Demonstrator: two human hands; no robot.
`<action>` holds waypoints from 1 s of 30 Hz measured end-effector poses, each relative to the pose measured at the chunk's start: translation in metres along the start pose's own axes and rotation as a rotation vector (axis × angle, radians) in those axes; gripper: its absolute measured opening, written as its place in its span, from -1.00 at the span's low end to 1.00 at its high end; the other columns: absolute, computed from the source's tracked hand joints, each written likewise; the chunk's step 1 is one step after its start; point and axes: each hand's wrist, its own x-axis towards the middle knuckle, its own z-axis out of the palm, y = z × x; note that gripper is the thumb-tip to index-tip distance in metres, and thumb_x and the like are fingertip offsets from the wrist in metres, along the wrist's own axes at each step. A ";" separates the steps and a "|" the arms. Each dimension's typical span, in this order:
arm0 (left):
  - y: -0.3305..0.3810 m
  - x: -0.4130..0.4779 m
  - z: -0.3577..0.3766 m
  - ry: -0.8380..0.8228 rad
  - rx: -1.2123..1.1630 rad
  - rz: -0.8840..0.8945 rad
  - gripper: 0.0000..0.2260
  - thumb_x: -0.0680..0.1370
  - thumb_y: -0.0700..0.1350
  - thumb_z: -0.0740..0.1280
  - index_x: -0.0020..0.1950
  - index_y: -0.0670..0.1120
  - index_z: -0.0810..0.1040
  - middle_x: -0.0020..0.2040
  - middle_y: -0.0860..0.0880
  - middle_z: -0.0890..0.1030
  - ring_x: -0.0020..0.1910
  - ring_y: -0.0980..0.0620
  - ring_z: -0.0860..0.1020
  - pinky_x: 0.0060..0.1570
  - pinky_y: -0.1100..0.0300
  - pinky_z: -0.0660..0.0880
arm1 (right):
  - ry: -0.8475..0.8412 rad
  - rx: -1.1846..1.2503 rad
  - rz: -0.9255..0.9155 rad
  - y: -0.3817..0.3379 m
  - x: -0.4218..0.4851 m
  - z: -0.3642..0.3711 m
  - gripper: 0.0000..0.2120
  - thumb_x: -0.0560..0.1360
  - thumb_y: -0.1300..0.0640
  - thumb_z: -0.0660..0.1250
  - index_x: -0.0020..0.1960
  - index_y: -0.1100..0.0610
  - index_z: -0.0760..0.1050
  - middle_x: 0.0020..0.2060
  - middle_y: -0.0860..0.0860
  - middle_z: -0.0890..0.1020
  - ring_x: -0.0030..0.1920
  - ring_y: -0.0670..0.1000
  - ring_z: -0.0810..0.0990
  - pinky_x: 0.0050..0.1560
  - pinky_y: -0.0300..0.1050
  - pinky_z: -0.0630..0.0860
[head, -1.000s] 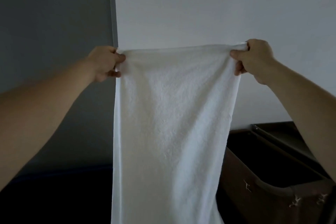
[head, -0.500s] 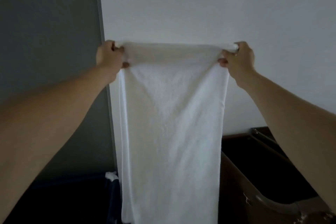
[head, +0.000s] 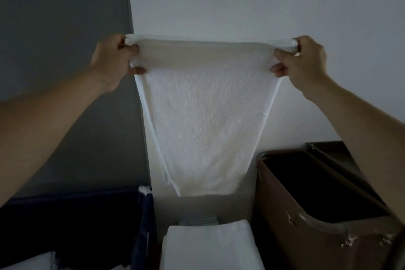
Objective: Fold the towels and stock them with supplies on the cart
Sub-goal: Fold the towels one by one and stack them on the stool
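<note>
Both arms reach forward and up; the left hand [head: 112, 61] and right hand [head: 303, 61] each pinch a top corner of the towel [head: 206, 120].

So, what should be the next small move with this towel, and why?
Probably bring the left hand and right hand together, halving the white towel. Each grip pinches a top corner, the towel hangs free, and the folded stack waits below.

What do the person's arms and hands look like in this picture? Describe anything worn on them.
Both arms are bare as far up as the picture shows, with no sleeves in view. The left hand and the right hand wear no gloves. No watch, bracelet or ring can be seen, though the light is dim.
</note>
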 end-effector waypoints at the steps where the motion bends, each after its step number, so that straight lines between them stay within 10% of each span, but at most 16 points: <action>1: 0.001 -0.016 -0.007 -0.034 -0.002 -0.028 -0.84 0.60 -0.27 0.31 -0.08 -0.03 0.57 -0.10 0.00 0.51 -0.15 0.00 0.57 -0.28 0.07 0.66 | -0.025 -0.016 0.004 -0.001 -0.014 -0.006 -0.83 0.48 0.12 0.43 -0.13 -0.04 0.44 -0.42 -0.08 0.67 -0.35 0.09 0.71 -0.24 0.14 0.68; 18: -0.013 -0.298 -0.084 -0.643 0.203 -0.714 -0.87 0.62 -0.28 0.27 0.11 -0.31 0.53 -0.02 -0.29 0.62 -0.22 -0.14 0.66 -0.24 0.07 0.67 | -0.548 -0.401 0.396 -0.014 -0.278 -0.112 -0.88 0.46 0.12 0.52 -0.08 0.11 0.60 -0.30 -0.02 0.63 -0.28 -0.01 0.57 -0.18 -0.08 0.49; 26: -0.088 -0.309 -0.074 -0.640 0.185 -0.834 -0.80 0.60 -0.23 0.31 0.19 -0.29 0.56 0.11 -0.27 0.65 0.11 -0.23 0.63 0.15 -0.12 0.58 | -0.582 -0.232 0.627 0.040 -0.301 -0.094 -0.81 0.56 0.20 0.39 0.14 0.26 0.56 0.07 0.16 0.65 0.08 0.16 0.65 0.17 0.12 0.60; 30: -0.148 -0.288 -0.051 -0.537 0.195 -0.897 -0.83 0.61 -0.22 0.31 0.17 -0.24 0.58 0.06 -0.21 0.68 -0.03 -0.14 0.66 -0.04 -0.02 0.62 | -0.520 -0.191 0.695 0.102 -0.287 -0.052 -0.86 0.57 0.14 0.39 0.08 0.17 0.56 0.03 0.10 0.65 0.03 0.12 0.67 0.02 0.05 0.64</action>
